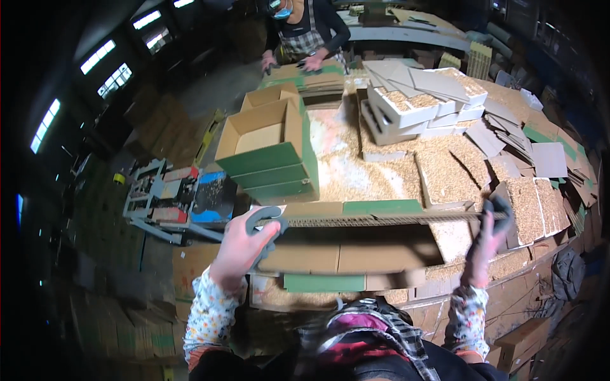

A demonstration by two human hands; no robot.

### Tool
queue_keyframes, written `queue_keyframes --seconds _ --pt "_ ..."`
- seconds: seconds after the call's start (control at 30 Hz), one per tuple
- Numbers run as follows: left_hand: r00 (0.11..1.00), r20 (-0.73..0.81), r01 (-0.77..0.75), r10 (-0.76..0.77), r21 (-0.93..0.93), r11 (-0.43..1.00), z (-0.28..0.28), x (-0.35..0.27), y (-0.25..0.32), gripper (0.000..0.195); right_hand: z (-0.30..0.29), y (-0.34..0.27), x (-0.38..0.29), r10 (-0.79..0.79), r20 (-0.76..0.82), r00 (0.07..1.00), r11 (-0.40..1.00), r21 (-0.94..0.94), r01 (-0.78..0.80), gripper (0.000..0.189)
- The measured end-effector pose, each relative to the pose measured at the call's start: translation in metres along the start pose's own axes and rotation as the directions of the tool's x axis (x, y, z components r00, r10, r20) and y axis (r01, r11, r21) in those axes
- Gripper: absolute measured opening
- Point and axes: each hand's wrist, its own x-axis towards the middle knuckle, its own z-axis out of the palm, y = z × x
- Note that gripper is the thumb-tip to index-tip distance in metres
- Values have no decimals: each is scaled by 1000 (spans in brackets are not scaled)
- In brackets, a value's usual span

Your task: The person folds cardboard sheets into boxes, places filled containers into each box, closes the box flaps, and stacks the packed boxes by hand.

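Observation:
My left hand [255,240], with dark grey covers on some fingers, grips the left end of a flat corrugated cardboard piece [367,219] seen nearly edge-on. At its right end my right hand [491,233] grips it too, fingers also covered in dark grey. Below and behind the piece lies brown cardboard [305,255] with a green flap [324,282] toward me. Beyond my left hand stand stacked green-and-brown cardboard boxes [267,159], the top one empty and facing up.
Wood shavings or similar chips [381,176] cover much of the table. White trays [419,114] filled with chips, under loose grey sheets [438,83], stand at the back right. A co-worker [310,28] handles a cardboard stack [324,78] across the table. A metal-framed machine [167,190] stands left.

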Motion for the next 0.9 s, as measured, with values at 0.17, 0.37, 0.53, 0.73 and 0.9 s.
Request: queue_keyframes --seconds 0.17,0.37,0.53,0.73,0.9 --pt "865 183 -469 467 627 622 -58 85 -39 21 60 -24 7 -13 460 888 992 -109 71 49" --pt "715 697 -537 63 489 687 100 86 24 50 98 106 42 5 516 857 866 -431 254 76" --pt "634 773 -543 -8 452 708 94 62 -7 59 111 93 40 198 634 747 477 -729 492 118" --pt "937 93 -348 336 306 886 96 80 -79 106 104 7 144 708 706 3 704 -706 -76 68" --pt "735 -109 -486 669 605 631 89 65 -93 105 83 -17 4 59 998 9 564 -41 825 81"
